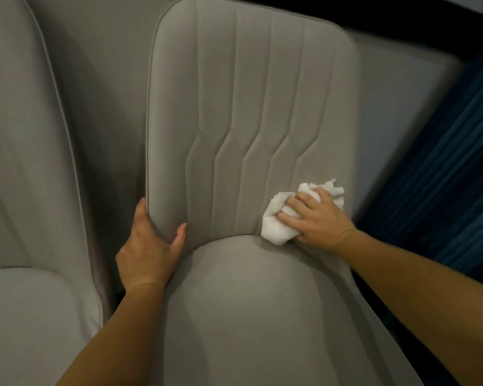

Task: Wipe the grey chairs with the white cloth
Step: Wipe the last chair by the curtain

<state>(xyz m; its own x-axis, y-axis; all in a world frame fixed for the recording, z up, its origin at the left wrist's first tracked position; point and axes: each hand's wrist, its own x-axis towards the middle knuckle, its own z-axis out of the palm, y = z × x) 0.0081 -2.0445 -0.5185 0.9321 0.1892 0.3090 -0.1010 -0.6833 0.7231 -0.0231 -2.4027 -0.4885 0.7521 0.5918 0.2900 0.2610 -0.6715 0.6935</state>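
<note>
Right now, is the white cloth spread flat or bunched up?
Bunched up. The white cloth is a crumpled wad under the right hand, pressed against the lower backrest of the grey chair, with loose folds sticking out above the fingers.

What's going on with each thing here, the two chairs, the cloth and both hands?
Chair in front: upright, being wiped low on its backrest.
Second chair: beside it, untouched.
White cloth: bunched, pressed against the backrest near the seat.
Right hand: closed on the cloth.
Left hand: gripping the backrest's edge.
Blue curtain: hanging.
</note>
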